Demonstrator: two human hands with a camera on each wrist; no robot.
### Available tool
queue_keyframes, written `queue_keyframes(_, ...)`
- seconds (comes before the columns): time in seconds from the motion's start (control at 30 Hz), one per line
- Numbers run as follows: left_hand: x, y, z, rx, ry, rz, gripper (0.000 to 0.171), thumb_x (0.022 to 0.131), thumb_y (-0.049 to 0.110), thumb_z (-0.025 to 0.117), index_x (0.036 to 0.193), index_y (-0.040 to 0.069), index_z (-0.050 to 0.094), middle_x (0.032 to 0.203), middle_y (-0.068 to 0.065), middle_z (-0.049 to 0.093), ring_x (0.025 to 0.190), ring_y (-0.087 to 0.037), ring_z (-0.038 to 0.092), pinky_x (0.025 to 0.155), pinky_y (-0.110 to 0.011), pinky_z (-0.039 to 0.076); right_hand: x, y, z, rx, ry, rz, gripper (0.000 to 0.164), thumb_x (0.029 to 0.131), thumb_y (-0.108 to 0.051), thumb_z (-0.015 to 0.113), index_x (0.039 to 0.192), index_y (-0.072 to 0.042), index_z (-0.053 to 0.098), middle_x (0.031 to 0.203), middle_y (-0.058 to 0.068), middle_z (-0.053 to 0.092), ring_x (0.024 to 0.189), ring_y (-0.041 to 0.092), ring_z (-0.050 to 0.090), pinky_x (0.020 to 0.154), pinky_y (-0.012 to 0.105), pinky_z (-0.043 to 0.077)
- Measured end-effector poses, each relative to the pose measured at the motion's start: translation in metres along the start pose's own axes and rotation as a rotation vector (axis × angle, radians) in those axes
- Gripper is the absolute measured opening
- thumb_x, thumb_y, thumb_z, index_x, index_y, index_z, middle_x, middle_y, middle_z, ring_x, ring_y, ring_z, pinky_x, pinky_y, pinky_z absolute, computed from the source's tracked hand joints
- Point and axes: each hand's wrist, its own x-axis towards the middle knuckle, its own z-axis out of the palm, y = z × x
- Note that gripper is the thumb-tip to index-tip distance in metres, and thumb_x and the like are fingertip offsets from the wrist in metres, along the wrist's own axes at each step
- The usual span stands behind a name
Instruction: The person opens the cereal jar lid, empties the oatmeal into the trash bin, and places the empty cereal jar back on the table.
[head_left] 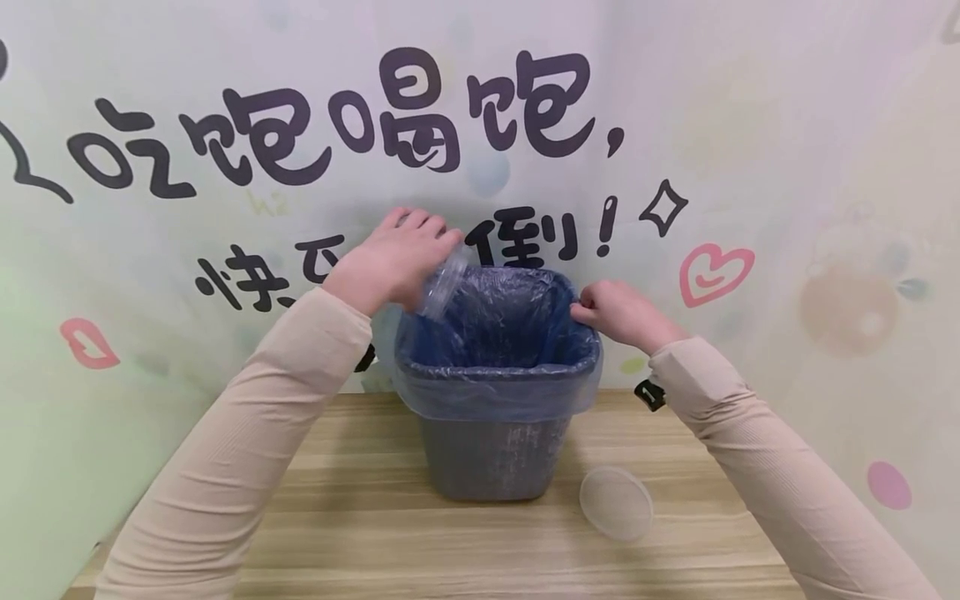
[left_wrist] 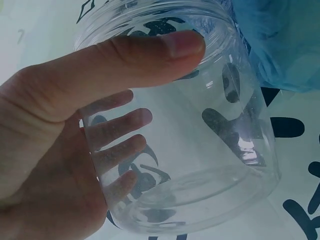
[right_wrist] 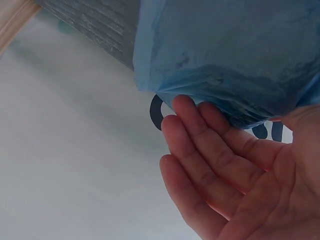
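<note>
My left hand (head_left: pixel 397 260) grips a clear plastic jar (head_left: pixel 447 283), tilted with its mouth toward the inside of a grey trash can (head_left: pixel 495 462). In the left wrist view the thumb lies across the jar (left_wrist: pixel 200 145) near its threaded neck, and the other fingers show through the wall from behind. No contents are visible in the jar. A blue bag (head_left: pixel 502 398) lines the trash can and folds down over its rim. At the right rim, my right hand (head_left: pixel 622 315) pinches the lined edge; the right wrist view shows its fingers (right_wrist: pixel 215 165) bent under the bag.
A round translucent lid (head_left: pixel 617 503) lies on the wood-grain table (head_left: pixel 345 500), to the front right of the trash can. Close behind stands a pale wall (head_left: pixel 795 167) with large dark lettering and coloured drawings.
</note>
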Motion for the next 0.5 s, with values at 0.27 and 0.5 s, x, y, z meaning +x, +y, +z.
queue_keyframes(0.27,-0.007,-0.006,0.003,-0.033,0.008,-0.018,0.095,0.060,0.009,0.086,0.141,0.003,0.037,0.138,-0.020,0.041,0.130,-0.040,0.032,0.111,-0.051,0.019,0.000,-0.001,0.000,0.013,-0.003,-0.007,0.039,0.094,-0.015,0.052,0.058,-0.013,0.037,0.053,-0.003,0.031,0.049,0.012,0.031,0.054,0.029,0.030)
queue_keyframes(0.5,-0.015,-0.011,0.006,-0.086,0.030,-0.035,0.097,0.061,0.012,0.088,0.142,0.002,0.035,0.139,-0.020,0.040,0.131,-0.040,0.031,0.112,-0.052,0.018,-0.001,0.000,0.000,0.010,0.000,-0.011,0.040,0.094,-0.016,0.053,0.057,-0.014,0.036,0.053,-0.004,0.031,0.049,0.012,0.031,0.054,0.029,0.029)
